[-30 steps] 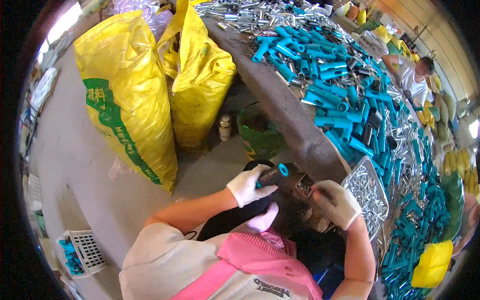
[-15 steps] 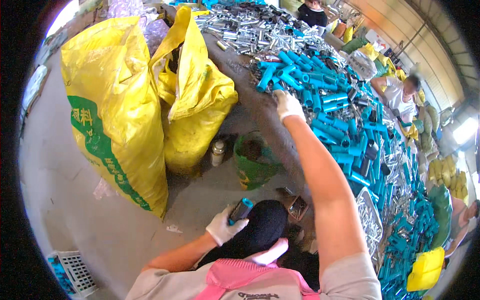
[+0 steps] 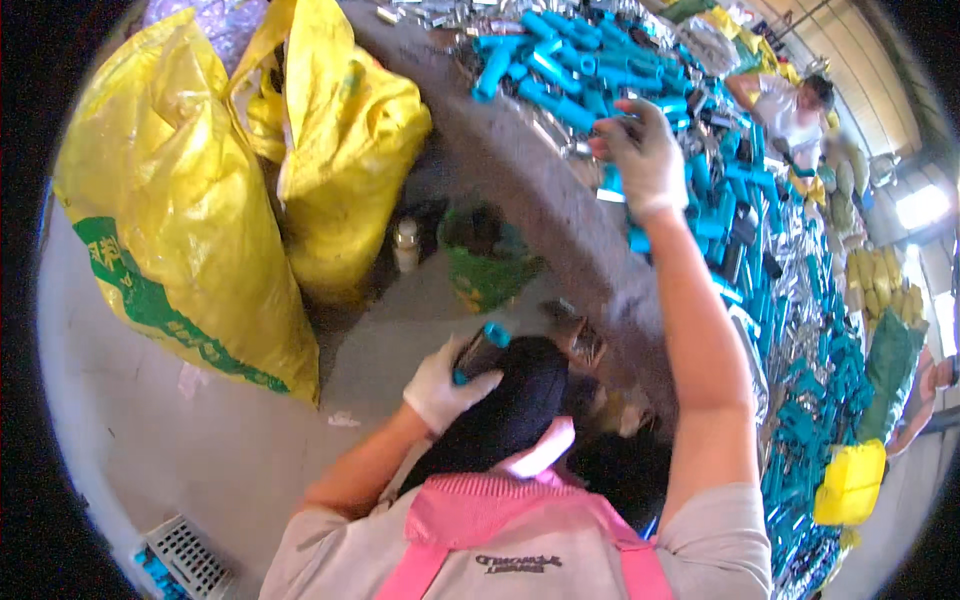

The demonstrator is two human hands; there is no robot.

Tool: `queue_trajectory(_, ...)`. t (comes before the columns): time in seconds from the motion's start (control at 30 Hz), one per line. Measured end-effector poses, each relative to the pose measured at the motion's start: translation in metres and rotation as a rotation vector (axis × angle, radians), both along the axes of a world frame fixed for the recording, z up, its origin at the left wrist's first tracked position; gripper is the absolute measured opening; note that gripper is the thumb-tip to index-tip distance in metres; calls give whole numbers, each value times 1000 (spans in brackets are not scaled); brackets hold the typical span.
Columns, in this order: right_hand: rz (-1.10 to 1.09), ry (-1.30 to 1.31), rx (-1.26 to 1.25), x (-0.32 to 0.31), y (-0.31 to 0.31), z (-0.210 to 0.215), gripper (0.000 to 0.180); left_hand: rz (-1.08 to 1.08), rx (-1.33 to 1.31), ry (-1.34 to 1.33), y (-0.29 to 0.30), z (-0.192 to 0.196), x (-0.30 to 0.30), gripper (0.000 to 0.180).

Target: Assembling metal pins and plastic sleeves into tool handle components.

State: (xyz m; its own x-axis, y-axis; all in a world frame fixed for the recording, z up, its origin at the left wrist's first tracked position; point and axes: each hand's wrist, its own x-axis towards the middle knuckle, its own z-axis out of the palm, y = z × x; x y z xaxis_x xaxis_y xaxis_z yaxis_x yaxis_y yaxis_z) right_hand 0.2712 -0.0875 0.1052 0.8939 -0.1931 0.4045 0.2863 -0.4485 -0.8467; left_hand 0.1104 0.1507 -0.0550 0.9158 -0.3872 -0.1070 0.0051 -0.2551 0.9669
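Right hand [image 3: 645, 155] reached farther, fingers closing on teal tubes [image 3: 560, 75], left hand [image 3: 445, 385] gripping teal-tipped tool [image 3: 480, 350]

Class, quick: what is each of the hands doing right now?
Left hand: closed on a black cylindrical part with a teal cap.
Right hand: closing on small parts in the teal plastic tube pile; contents unclear.

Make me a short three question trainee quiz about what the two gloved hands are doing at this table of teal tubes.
1. True or false: the left hand holds a teal-and-black tube near the lap.
2. Where is the right hand? A) on the yellow sack B) reaching onto the table at the teal tube pile C) in the green bucket
3. Fill in: both hands wear ___ gloves.

Key: 1 true; 2 B; 3 white.
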Motion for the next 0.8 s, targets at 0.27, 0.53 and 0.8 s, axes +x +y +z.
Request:
queue_trajectory(0.27,291,339,-455,-204,-12,-12,12,-274,5,-359,-57,50,3,48)
queue_trajectory(0.53,27,109,-754,-306,-39,-19,18,-488,62,-725,-111,62,-40,47)
queue_trajectory(0.8,-296,343,-521,-343,-201,19,46,-571,-249,-141,-172,67,-59,39)
